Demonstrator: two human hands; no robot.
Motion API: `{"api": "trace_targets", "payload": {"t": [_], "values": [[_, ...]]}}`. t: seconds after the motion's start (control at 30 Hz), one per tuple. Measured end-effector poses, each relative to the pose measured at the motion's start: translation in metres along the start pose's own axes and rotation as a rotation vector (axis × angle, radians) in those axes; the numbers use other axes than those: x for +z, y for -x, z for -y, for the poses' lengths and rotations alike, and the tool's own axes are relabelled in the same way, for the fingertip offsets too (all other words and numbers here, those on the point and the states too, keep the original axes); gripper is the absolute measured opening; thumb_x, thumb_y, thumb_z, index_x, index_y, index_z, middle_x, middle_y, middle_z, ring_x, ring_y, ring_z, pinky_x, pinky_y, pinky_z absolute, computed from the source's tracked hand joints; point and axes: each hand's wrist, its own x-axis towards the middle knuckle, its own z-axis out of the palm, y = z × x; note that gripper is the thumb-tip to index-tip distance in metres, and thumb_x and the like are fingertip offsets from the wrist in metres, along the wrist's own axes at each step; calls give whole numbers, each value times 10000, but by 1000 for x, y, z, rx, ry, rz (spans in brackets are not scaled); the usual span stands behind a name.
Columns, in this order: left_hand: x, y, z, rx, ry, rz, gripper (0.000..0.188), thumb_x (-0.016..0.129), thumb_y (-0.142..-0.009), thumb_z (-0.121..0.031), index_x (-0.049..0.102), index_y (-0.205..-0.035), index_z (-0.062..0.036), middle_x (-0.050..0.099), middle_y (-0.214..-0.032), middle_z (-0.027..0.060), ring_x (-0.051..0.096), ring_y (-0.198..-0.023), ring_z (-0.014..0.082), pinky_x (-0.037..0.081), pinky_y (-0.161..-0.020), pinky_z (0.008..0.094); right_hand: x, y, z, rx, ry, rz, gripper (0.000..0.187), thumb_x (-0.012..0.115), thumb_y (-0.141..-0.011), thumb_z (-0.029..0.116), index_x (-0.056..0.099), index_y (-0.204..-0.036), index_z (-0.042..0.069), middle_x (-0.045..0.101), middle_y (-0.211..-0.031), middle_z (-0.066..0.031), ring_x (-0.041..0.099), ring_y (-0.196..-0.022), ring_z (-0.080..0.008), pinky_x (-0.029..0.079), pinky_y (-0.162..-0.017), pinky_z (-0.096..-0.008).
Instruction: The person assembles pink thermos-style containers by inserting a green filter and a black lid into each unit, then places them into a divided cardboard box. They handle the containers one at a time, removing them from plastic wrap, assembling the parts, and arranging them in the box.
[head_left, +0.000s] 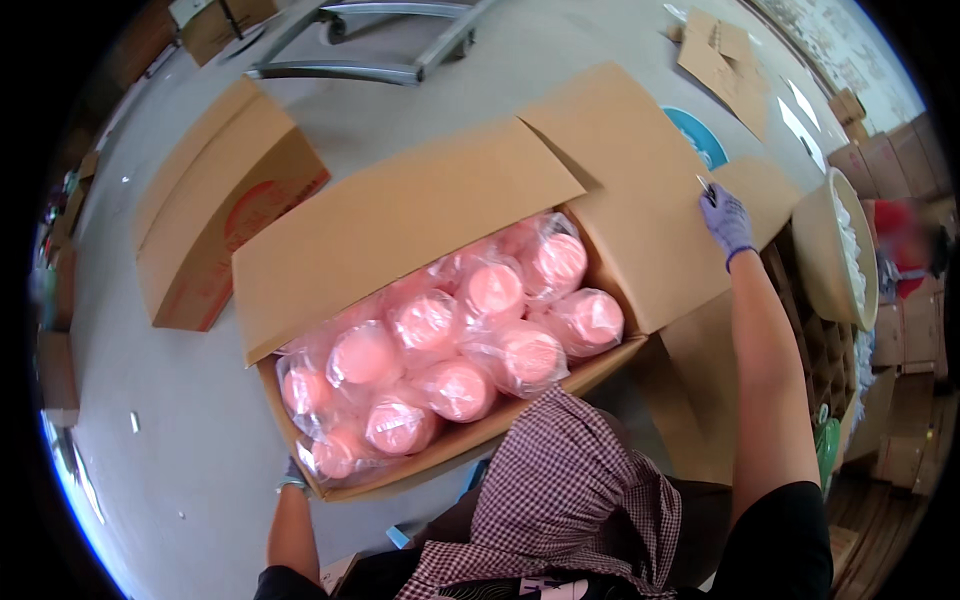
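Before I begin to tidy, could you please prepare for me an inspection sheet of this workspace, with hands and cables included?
Surface: grey floor, with a small pale scrap at the left; what bears the box is hidden.
Job's things: open cardboard box filled with pink items in clear plastic.
Clutter: second carton at the left; flattened cardboard at the upper right.
Hands: both gloved; left hand at the box's near left corner, grip unclear; right hand at the right flap's outer edge, holding a small pointed thing, kind unclear.
Cables: nothing seen.
Surroundings: wheeled metal frame beyond the box; cream tub and stacked cartons at the right.
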Motion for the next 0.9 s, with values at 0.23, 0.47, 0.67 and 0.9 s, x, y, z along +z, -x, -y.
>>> {"api": "trace_targets", "payload": {"t": [0.23, 0.47, 0.67, 0.9], "values": [[69, -20, -107, 501, -726, -396, 704, 588, -986, -508, 457, -1439, 14, 551, -1396, 168, 586, -1173, 268, 495, -988, 364, -37, 22, 18, -59, -44, -98, 353, 586, -903, 397, 648, -1140, 143, 676, -1088, -179, 668, -998, -381, 531, -813, -488], [68, -14, -91, 592, -860, -537, 685, 695, -929, -432, 523, -1391, 45, 598, -1377, 206, 625, -1134, 299, 505, -979, 379, -55, 49, 49, 122, -55, -339, 347, 602, -893, 356, 655, -1159, 141, 638, -1080, -203, 657, -964, -406, 527, -840, -495], [82, -4, -114, 380, -835, -497, 597, 712, -914, -352, 574, -1334, 49, 666, -1227, 166, 640, -1019, 259, 539, -881, 385, -59, 14, 61, 115, -195, -293, 343, 595, -874, 356, 673, -1119, 128, 631, -1083, -227, 656, -990, -412, 530, -844, -499], [15, -19, -98, 402, -564, -519, 628, 683, -925, -339, 501, -1417, 8, 622, -1292, 146, 634, -1026, 267, 545, -830, 397, 74, 6, 27, -61, -464, -117, 428, 591, -868, 336, 599, -1218, 90, 569, -1192, -241, 624, -1070, -437, 524, -908, -507]]}}
